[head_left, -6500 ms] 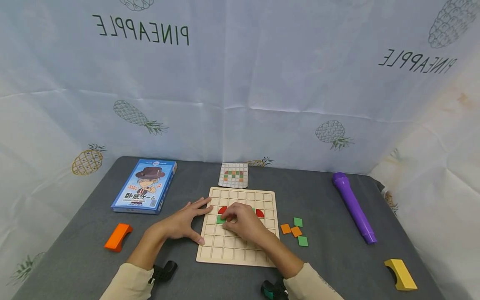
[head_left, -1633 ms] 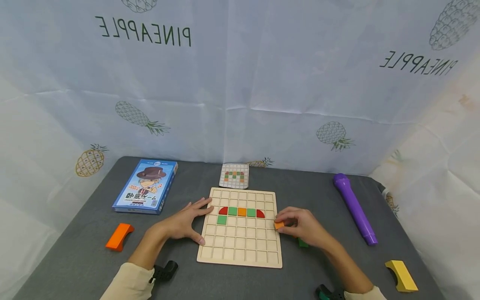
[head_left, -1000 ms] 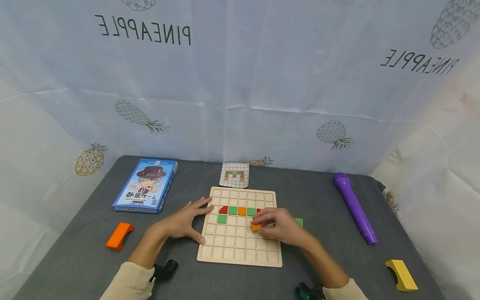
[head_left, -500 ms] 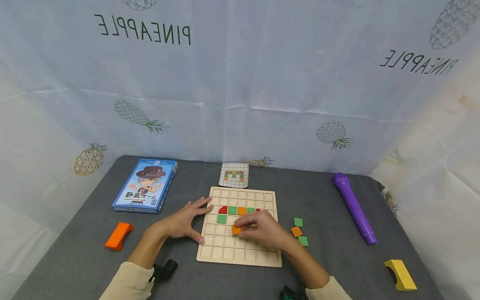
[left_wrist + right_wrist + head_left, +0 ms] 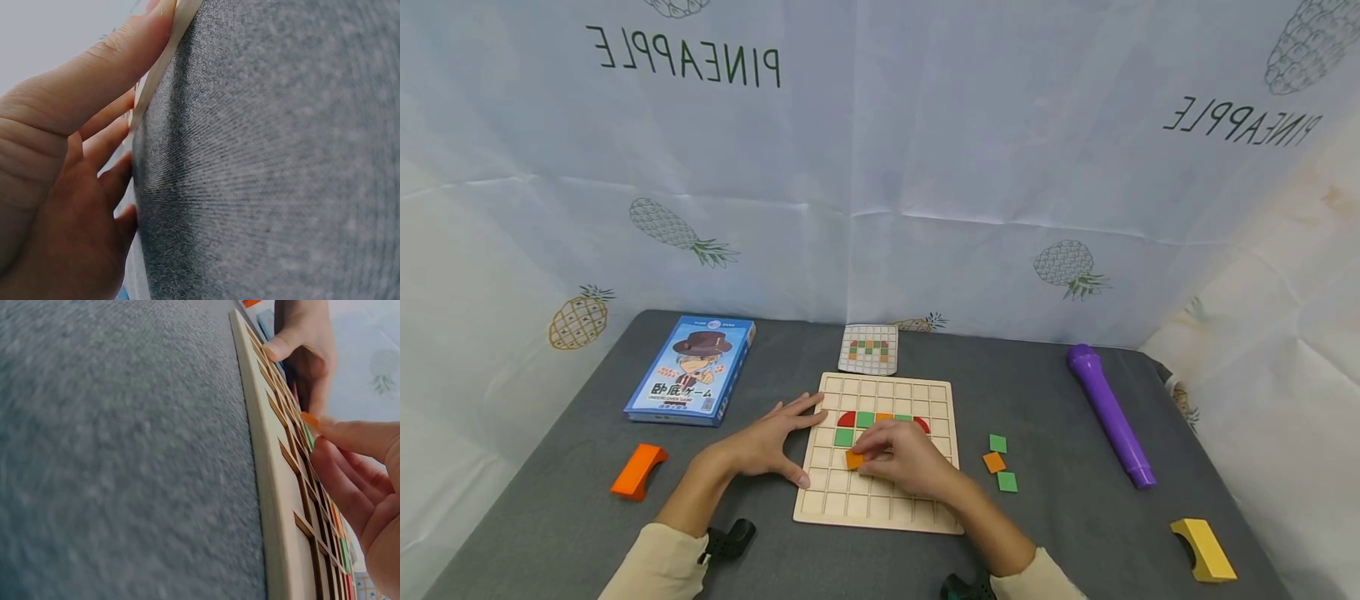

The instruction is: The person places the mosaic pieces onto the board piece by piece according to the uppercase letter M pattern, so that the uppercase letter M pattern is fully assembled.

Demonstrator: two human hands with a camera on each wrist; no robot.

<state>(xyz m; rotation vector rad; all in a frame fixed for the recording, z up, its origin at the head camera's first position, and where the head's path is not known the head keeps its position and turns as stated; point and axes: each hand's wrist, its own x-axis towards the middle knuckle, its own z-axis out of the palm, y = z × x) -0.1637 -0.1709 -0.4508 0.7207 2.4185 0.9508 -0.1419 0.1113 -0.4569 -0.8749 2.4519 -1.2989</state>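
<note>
My right hand [image 5: 898, 454] pinches an orange square tile [image 5: 853, 460] between thumb and fingers, over the left part of a wooden grid board [image 5: 880, 508]. In the right wrist view the held orange tile [image 5: 309, 419] is seen edge-on, near the board's surface. Spread fingers of my left hand [image 5: 763, 442] rest on the board's left edge, the thumb lower down. The board's upper row holds red quarter-round, green and orange tiles, partly covered by my right hand. A green tile [image 5: 843, 437] sits below the row's left end.
Right of the board lie two green tiles [image 5: 1007, 482] and an orange tile [image 5: 994, 462]. A pattern card [image 5: 868, 350] stands behind the board. Around it are a blue game box [image 5: 691, 371], an orange block [image 5: 638, 472], a purple microphone [image 5: 1108, 417] and a yellow arch block [image 5: 1202, 550].
My right hand picked up the orange tile from beside the board and carried it left across the grid. Earlier, the green tile was set below the row. My left hand stays put.
</note>
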